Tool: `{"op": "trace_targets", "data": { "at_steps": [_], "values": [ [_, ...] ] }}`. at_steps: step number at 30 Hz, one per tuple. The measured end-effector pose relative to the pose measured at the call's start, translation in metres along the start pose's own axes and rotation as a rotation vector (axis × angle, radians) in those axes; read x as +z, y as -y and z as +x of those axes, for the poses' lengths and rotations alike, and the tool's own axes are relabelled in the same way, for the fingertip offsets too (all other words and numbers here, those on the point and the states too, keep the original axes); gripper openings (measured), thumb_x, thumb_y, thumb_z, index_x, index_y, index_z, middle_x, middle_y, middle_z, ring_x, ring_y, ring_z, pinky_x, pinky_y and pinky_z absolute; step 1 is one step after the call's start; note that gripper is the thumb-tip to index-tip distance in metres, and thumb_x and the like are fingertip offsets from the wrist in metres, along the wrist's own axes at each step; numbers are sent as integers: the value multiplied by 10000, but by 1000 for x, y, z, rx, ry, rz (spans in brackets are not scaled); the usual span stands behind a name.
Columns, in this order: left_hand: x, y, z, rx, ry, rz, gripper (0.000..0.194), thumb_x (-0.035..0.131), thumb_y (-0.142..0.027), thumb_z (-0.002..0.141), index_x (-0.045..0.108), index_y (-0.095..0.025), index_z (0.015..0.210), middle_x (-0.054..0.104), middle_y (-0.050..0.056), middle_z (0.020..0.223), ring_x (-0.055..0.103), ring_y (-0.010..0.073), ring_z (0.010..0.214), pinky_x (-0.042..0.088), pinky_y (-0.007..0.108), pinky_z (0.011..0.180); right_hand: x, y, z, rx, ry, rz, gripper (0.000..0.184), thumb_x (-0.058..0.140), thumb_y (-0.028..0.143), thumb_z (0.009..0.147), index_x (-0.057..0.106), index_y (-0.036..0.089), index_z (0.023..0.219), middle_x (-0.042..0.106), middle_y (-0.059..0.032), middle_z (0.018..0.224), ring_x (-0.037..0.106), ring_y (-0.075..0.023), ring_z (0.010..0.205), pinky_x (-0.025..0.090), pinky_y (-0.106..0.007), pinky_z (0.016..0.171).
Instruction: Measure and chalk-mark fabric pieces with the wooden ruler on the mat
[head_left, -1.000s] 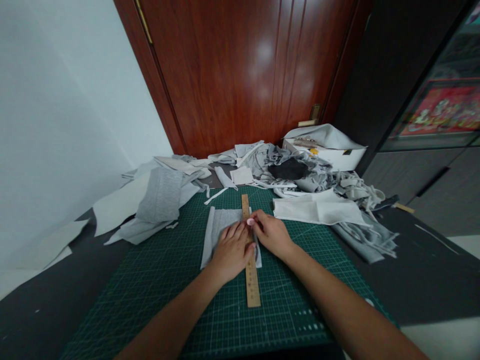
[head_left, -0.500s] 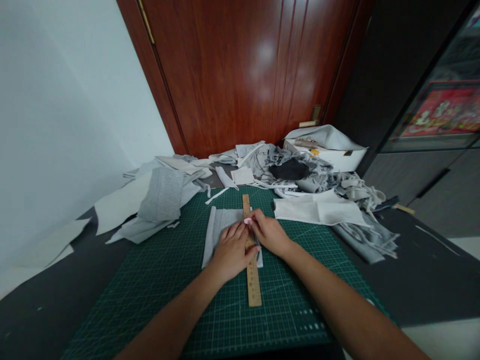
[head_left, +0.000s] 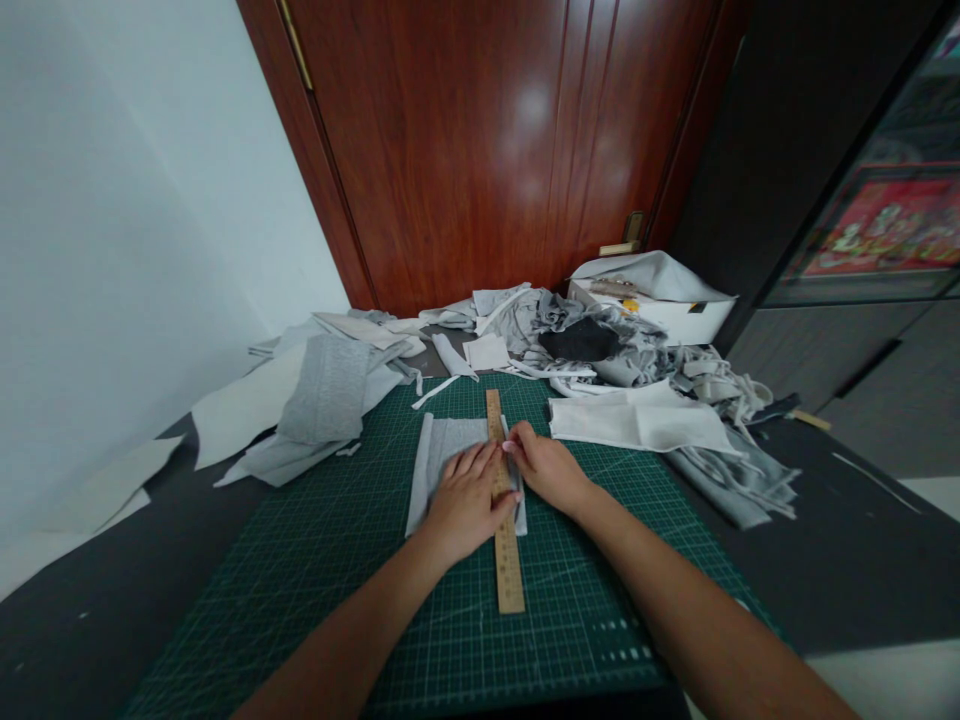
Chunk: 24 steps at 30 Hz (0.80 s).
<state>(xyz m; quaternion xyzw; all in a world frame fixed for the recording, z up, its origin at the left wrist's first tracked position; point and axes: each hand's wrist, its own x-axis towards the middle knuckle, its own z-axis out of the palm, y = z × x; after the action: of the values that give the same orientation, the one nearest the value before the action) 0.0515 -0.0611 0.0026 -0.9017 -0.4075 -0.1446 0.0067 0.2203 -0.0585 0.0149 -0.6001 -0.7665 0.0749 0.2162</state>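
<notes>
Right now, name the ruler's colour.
The ruler is yellowish tan with darker markings, best seen in the head view.

The left hand [head_left: 465, 506] and right hand [head_left: 553, 472] and forearms [head_left: 352, 618] are bare.

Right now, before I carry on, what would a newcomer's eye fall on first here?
Probably the glossy red-brown door filling the back of the view. Next, front and center, the wooden ruler across grey cloth on the green cutting mat, under the left hand. Behind, fabric scraps heap against the door.
</notes>
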Motion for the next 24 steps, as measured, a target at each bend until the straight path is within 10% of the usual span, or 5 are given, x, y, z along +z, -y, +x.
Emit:
{"op": "trace_targets", "data": {
  "at_steps": [24],
  "values": [
    [0, -1, 1, -5, 9, -5, 555, 463, -443, 913, 399, -167, 1390, 423, 101, 1457, 335, 263, 1356, 260, 448, 1106, 1, 1, 12, 142, 31, 60, 142, 448, 196, 887, 560, 184, 973, 695, -61, 873, 640, -190, 802, 376, -261, 672]
  ]
}}
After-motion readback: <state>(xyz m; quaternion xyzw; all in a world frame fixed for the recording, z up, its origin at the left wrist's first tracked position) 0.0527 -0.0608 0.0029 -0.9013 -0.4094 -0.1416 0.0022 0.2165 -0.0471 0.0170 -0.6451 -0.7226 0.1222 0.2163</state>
